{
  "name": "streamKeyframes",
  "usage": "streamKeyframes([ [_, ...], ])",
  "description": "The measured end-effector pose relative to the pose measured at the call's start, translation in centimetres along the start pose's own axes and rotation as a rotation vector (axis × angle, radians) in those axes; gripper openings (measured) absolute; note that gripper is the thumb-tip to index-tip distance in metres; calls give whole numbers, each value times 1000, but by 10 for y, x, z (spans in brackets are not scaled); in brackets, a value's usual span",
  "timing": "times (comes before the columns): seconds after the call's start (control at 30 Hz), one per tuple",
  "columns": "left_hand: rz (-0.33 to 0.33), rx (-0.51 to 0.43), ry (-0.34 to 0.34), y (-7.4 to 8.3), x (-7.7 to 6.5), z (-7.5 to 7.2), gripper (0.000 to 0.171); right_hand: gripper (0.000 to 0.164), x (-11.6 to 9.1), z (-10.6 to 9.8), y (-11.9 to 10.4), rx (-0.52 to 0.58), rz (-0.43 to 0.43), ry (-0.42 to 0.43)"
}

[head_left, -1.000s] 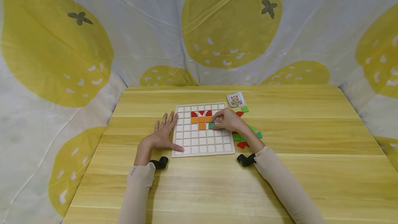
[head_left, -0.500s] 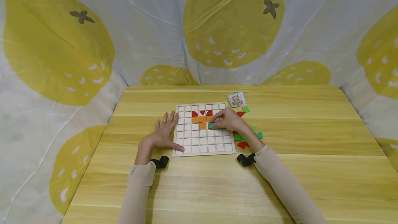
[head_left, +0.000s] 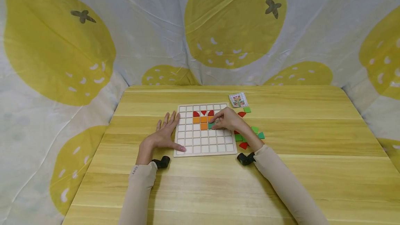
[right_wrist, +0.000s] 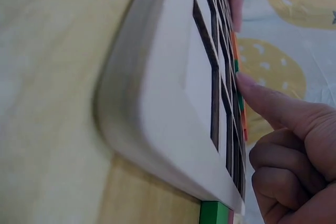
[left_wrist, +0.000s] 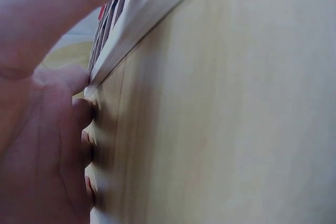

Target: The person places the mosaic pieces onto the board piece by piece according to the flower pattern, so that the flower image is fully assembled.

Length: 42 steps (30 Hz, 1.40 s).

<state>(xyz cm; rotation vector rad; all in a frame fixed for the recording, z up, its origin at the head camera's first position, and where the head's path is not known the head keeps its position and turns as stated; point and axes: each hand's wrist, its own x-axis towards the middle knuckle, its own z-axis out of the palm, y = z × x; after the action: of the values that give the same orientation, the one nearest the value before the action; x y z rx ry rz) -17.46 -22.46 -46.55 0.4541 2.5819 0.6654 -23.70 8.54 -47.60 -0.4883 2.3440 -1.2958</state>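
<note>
A wooden grid board [head_left: 200, 155] lies on the table. Near its top centre are red tiles [head_left: 196, 114] and, below them, several orange square tiles [head_left: 203, 126]. My right hand [head_left: 229, 119] reaches over the board and pinches a dark green tile [head_left: 210, 126] at the cell right of the lowest orange tile. In the right wrist view the thumb is on that green tile [right_wrist: 240, 100] while other fingers curl into the palm. My left hand [head_left: 162, 136] spreads along the board's left edge, thumb on the front left corner, fingers at the side.
Loose green tiles [head_left: 239, 137] and red tiles [head_left: 243, 145] lie right of the board, partly under the right forearm. A pattern card [head_left: 239, 100] sits behind, with a light green tile [head_left: 247, 109] beside it. A lemon-print cloth [head_left: 234, 23] hangs past the table [head_left: 200, 190].
The dark green tile has shifted slightly left and lower into the cell against the orange tile, my right fingers moving with it. The left hand keeps its place on the board.
</note>
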Motion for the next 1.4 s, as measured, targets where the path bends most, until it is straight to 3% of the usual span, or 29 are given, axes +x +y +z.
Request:
streamKeyframes([
  [0.27, 2, -13, 1, 1, 1, -2, 143, 15, 1, -2, 1, -13, -7, -3],
  [0.47, 7, -10, 3, 1, 1, -1, 143, 19, -8, -10, 0, 43, -11, 1],
  [0.7, 10, -20, -2, -1, 1, 0, 143, 21, -40, -45, 11, -29, -11, 61],
  [0.93, 4, -17, -1, -3, -2, 0, 143, 26, -76, -82, 41, 15, 64, 92],
  [1.23, 13, -15, -6, 0, -1, 0, 143, 35, -106, -115, 78, 24, 146, 29],
  [1.4, 15, -22, -5, 0, -1, 1, 143, 34, -111, -125, 91, 25, 143, -70],
])
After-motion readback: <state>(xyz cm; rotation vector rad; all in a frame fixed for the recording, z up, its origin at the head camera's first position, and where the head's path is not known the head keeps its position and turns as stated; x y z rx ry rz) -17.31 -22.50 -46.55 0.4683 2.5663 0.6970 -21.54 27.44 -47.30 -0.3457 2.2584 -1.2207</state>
